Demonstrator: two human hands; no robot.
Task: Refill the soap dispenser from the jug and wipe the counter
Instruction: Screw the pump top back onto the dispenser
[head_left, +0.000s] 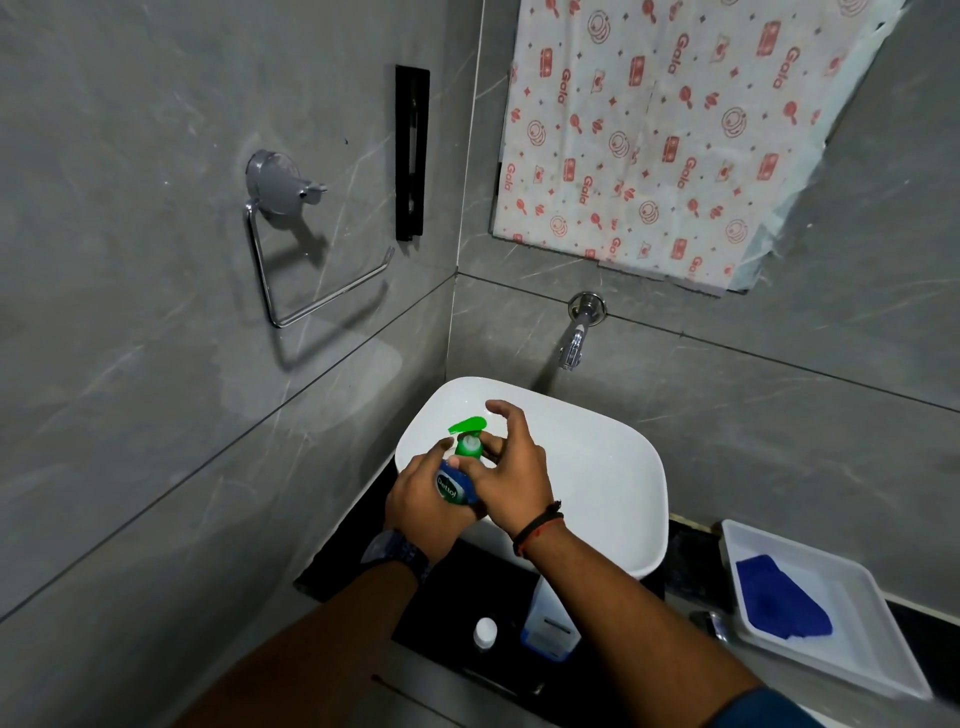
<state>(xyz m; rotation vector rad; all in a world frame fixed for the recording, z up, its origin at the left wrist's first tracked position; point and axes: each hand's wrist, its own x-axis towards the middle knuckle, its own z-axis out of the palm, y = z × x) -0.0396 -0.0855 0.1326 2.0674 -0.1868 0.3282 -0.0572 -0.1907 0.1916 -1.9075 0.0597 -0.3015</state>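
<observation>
Hands meet over the near left edge of the white oval ceramic basin (597, 467). The left hand (421, 501) wraps its fingers around the body of the green plastic soap dispenser bottle with a blue label (456, 486) and holds it tilted above the basin rim. The right hand (511, 467) pinches the green pump collar (469, 447) at the bottle neck between thumb and bent fingers, while its index finger stays stretched out and free. The flat green pump head points to the left, away from the person.

On the black stone counter (457, 577) below the arms stands a white jug with a blue label (549, 618), and a small white round cap (485, 632) lies just beside it on the left. At the right, a white rectangular plastic tray (878, 670) holds a folded blue cloth (779, 603). A chrome wall tap (575, 338) hangs over the basin from the grey tiled wall.
</observation>
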